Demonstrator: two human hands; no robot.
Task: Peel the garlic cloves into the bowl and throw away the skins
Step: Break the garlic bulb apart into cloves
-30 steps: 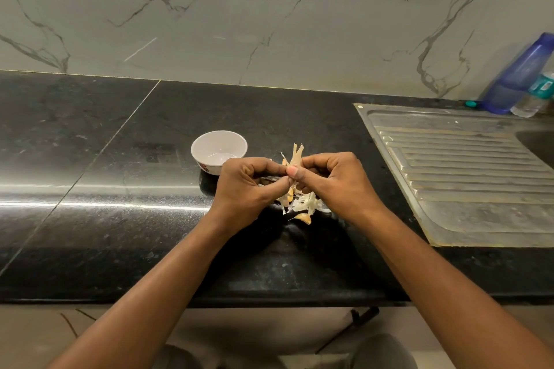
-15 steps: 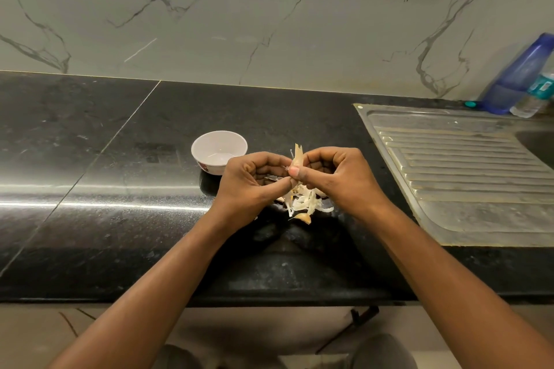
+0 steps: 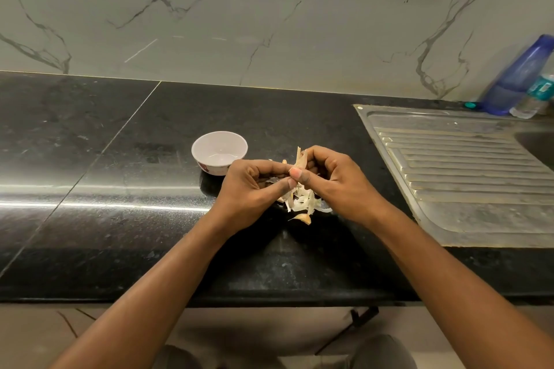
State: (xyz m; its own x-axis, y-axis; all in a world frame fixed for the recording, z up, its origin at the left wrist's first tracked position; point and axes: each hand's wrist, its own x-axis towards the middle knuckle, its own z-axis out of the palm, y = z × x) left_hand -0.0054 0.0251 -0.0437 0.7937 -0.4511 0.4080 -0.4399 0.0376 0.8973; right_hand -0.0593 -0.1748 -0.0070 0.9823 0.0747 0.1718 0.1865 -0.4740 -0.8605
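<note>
White bowl [image 3: 219,149], perhaps red-patterned; black speckled counter [image 3: 120,144]; blue bottle [image 3: 515,78].

1. A pale grey marble-look wall [image 3: 269,24] with dark veins rises at the back.
2. The glossy black stone countertop [image 3: 90,144] carries a thin diagonal seam and a bright streak of reflected light [image 3: 120,206].
3. A ridged stainless-steel sink drainboard [image 3: 464,177] sits in it at right.
4. A translucent blue plastic bottle [image 3: 518,78] stands by the wall, beside what may be a clear bottle [image 3: 532,102].

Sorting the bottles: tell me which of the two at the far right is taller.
The blue bottle, left of the clear bottle with the teal label; it rises well above its neighbour.
</note>
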